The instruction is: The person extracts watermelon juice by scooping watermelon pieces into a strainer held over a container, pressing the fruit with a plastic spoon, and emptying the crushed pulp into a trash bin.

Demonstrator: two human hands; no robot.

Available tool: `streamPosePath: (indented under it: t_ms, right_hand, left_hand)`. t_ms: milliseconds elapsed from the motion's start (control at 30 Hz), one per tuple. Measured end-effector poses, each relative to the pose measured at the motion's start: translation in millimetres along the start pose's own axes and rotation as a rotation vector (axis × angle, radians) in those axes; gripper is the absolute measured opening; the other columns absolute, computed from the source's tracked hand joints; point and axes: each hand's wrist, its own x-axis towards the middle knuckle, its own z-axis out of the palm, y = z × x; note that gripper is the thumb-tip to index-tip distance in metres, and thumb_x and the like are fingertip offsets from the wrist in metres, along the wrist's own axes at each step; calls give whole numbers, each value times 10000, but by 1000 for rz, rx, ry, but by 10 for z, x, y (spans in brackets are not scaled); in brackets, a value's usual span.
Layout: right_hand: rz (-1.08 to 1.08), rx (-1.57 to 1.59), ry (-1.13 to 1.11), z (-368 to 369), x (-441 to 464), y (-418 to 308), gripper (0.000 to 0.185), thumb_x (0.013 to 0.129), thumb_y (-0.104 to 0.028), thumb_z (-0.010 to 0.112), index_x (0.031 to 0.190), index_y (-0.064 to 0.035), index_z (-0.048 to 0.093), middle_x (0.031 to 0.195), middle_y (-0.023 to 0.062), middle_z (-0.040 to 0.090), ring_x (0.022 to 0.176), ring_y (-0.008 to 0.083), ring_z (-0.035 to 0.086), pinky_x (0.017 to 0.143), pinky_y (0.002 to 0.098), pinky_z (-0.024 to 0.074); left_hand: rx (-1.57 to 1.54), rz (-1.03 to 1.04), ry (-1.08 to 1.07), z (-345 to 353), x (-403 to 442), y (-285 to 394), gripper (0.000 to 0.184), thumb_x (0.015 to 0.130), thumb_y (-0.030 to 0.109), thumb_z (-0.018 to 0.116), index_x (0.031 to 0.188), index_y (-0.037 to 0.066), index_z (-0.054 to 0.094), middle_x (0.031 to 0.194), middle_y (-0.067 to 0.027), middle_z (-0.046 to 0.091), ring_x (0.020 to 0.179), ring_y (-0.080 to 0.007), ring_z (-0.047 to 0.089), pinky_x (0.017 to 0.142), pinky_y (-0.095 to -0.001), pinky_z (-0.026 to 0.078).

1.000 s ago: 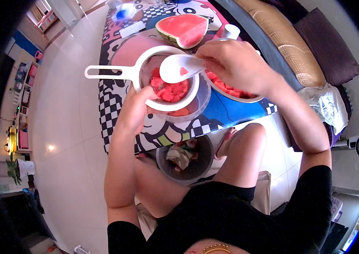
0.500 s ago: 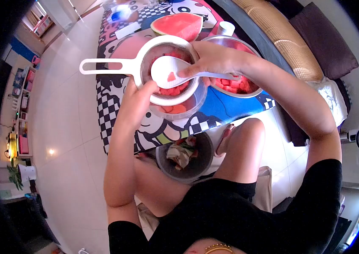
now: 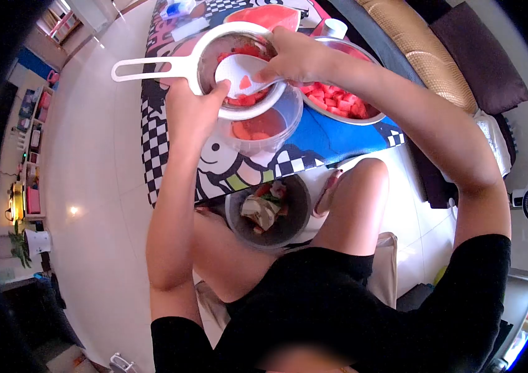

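Observation:
A white strainer [image 3: 230, 114] with a looped handle is held tilted above a clear plastic container [image 3: 289, 127]. Red watermelon pieces [image 3: 239, 53] lie in its mesh. My left hand [image 3: 192, 112] is closed on the strainer's rim beside the handle, its thumb reaching over to the spoon's edge. Inside the strainer is a white spoon [image 3: 230, 67] with a small red piece on its bowl. My right hand [image 3: 295, 59] pinches the spoon near its neck, close to the strainer's far rim; its other fingers are partly hidden. Red pieces show in the container below.
To the right, a metal bowl [image 3: 346, 119] holds watermelon cubes [image 3: 338, 99]. A large cut watermelon [image 3: 264, 17] and a white cup [image 3: 334, 28] sit farther back on the patterned tablecloth [image 3: 314, 152]. A bin [image 3: 301, 214] with scraps stands between my legs.
The view has tipped down, so everything sits higher. Both hands have carried the strainer and spoon slightly away from me, leaving more of the container visible.

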Motion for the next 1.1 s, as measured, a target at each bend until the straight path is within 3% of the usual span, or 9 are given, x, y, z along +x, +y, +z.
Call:
streamPosePath:
  t_ms: [33,100,200,400,600,1100]
  right_hand:
    - [45,-30,11,-8,-17,-64,493,755,-298,767,1079,55,647,937,231,689,895,280,686,791,364,532]
    - [139,-190,48,-31,-96,-212,509,776,-374,749,978,83,653,858,259,681,845,336,698,751,396,543]
    - [134,-221,178,122,-73,-112,558,795,-434,722,948,95,632,858,281,676,860,373,693,748,437,546]
    - [112,-217,299,216,-99,-41,476,793,-316,696,988,107,599,854,313,662,876,413,679,763,481,551]
    - [138,-219,246,175,-81,-60,399,728,-214,686,953,107,613,873,322,659,887,413,678,784,479,550]
    - [210,-191,300,214,-100,-66,535,749,-263,717,1039,148,533,890,329,656,903,419,670,795,472,543]
  left_hand:
    - [-19,-91,7,0,-31,22,347,739,175,766,975,-56,663,857,-203,712,821,-344,702,774,-413,527]
    - [55,-103,52,67,-70,-51,361,729,195,777,969,-53,669,863,-210,710,819,-352,700,765,-414,530]
    - [142,-108,104,142,-95,-84,377,714,229,791,946,-46,679,860,-223,705,817,-374,693,757,-421,531]
    - [200,-107,179,226,-129,5,356,714,250,791,887,-45,690,838,-211,706,812,-373,693,767,-436,535]
    - [278,-124,175,233,-86,-21,332,719,254,782,872,-30,701,842,-202,710,813,-366,695,777,-434,536]
    - [307,-155,93,201,-79,69,341,728,259,774,899,-28,703,834,-196,713,817,-356,699,774,-421,537]
